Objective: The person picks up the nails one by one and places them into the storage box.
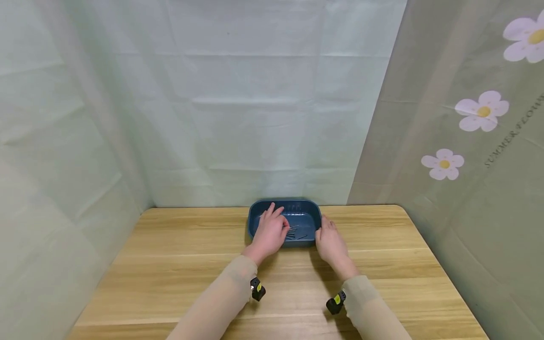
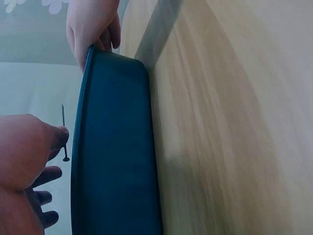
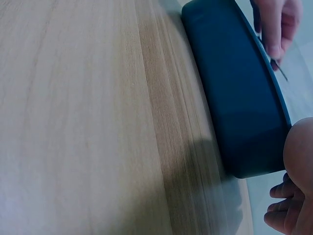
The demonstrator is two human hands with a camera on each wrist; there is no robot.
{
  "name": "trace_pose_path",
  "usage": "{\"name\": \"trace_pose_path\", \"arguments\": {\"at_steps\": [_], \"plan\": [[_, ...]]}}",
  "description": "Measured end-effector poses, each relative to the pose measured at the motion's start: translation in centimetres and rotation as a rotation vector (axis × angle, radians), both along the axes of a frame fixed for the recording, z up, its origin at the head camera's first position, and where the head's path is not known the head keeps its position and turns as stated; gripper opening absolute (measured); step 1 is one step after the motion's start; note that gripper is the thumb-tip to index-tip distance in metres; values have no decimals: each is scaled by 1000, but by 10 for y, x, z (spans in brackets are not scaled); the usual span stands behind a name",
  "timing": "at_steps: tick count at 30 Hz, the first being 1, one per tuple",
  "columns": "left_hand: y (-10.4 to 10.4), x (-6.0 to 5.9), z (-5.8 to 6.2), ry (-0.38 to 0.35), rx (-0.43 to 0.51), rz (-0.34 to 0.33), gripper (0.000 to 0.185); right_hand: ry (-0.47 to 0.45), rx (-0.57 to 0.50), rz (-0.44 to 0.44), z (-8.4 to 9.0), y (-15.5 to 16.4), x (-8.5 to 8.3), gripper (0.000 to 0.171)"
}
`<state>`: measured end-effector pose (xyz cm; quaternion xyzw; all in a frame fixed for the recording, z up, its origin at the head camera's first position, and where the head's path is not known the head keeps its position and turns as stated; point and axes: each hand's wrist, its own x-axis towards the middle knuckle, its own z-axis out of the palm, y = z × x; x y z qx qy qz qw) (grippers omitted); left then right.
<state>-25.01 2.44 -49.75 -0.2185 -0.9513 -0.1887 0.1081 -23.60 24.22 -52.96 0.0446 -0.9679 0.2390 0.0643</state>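
Note:
A dark blue rectangular tray (image 1: 299, 244) stands at the table's far edge. Several thin dark nails (image 1: 291, 233) lie on its floor, partly hidden behind my left hand (image 1: 268, 230). That hand is over the tray's left half. Between thumb and index finger it pinches one nail (image 2: 64, 142), seen above the rim in the left wrist view with its head down; the other fingers are spread. My right hand (image 1: 331, 242) grips the tray's right end at the rim, fingers along the outer side. In the right wrist view this hand (image 3: 299, 171) is cut off by the frame's edge.
The wooden table (image 1: 191, 264) extends to both sides and in front of the tray. A pale cloth (image 1: 263, 118) hangs right behind it, and a flower-printed cloth (image 1: 480, 198) is at the right. Small black cameras sit on both wrists.

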Motion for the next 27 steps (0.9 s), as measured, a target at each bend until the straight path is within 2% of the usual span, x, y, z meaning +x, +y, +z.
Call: {"name": "trace_pose_path", "arguments": {"at_steps": [8,17,23,27], "plan": [[25,-11,3,-95,-65,-49,14,47,-13,-3,0,-2,2,55],[44,-21,-1,-237,-120,6,24,30,3,-5,0,-3,4,56],[53,-25,-4,-243,-138,50,25,44,5,9,-1,-6,4,55],[54,-24,-7,-220,-99,59,16,44,-1,21,-4,-7,4,54]]}}
